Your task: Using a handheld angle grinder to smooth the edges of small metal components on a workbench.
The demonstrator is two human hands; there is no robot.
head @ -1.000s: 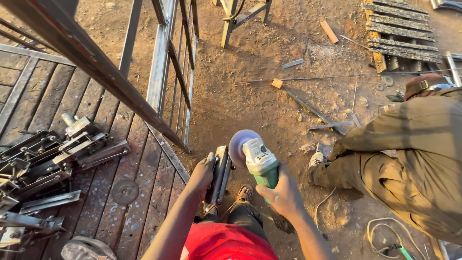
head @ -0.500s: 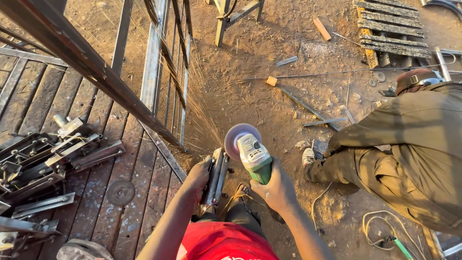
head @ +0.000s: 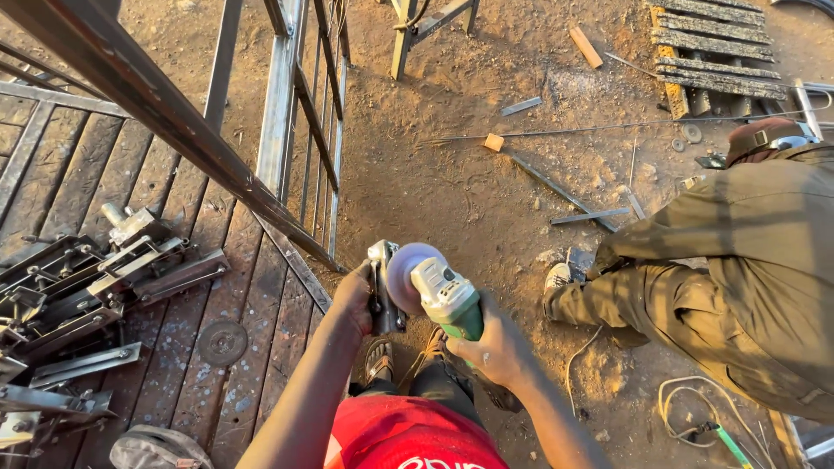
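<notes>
Left hand point(head: 354, 300): We wrap our fingers tight around a small metal piece point(head: 382, 287) and hold it up on end.
Right hand point(head: 495, 347): Our fingers are closed around the green and white grinder point(head: 447, 300).
Grinder disc point(head: 401, 276): It sits right against the metal piece, above the dirt, in front of our knees.
Left of us: 1 metal gate frame point(head: 287, 113) leans over wood boards point(head: 174, 287) with a pile of metal parts point(head: 78, 295).
Right of us: 1 other person point(head: 738, 260) crouches on the ground.
</notes>
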